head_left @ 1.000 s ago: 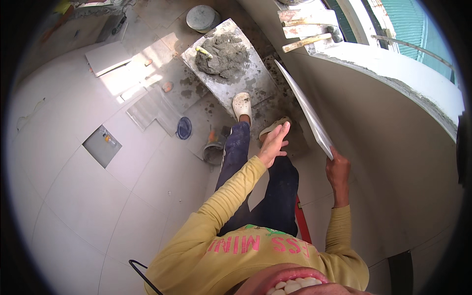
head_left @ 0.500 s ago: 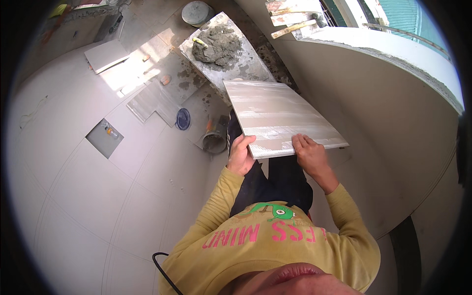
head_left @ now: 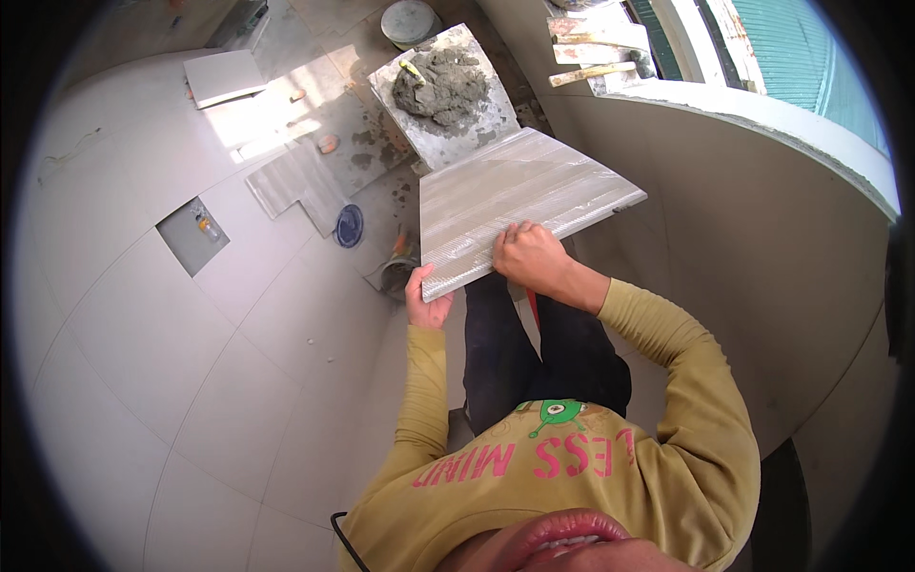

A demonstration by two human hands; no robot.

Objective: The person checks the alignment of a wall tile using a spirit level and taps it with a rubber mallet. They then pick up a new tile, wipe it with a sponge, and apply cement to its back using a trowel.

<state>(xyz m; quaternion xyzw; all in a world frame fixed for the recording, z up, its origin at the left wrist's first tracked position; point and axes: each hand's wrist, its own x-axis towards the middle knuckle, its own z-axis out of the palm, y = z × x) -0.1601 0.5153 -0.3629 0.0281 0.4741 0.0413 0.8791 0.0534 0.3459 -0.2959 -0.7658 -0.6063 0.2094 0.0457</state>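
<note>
- Swung round since half a second ago, the tile [head_left: 519,191] slants more steeply across the near end of the mortar board [head_left: 496,120], its right end turned away from the body; the right hand [head_left: 534,259], flatter earlier, is now curled.
- The tile, ridged and streaked face up, lies in view between the mortar board and the person's legs — whether it touches the board, I cannot tell.
- The left hand [head_left: 427,301] is clamped on the tile's corner farthest left of the mortar board's near end.
- The right hand, apart from the left, rests bunched on the tile's near edge, facing the mortar board; its thumb is hidden, so I cannot tell whether it grips.
- On the mortar board sits a heap of grey mortar [head_left: 443,91] — a yellow-handled tool [head_left: 411,69] stuck in it.
- Just beyond the mortar board stands a round bucket [head_left: 410,25].
- Left of the mortar board, toward the person, lies a blue round lid [head_left: 349,226].
- Right of the mortar board, wooden-handled tools [head_left: 593,73] rest on a ledge [head_left: 753,107].
</note>
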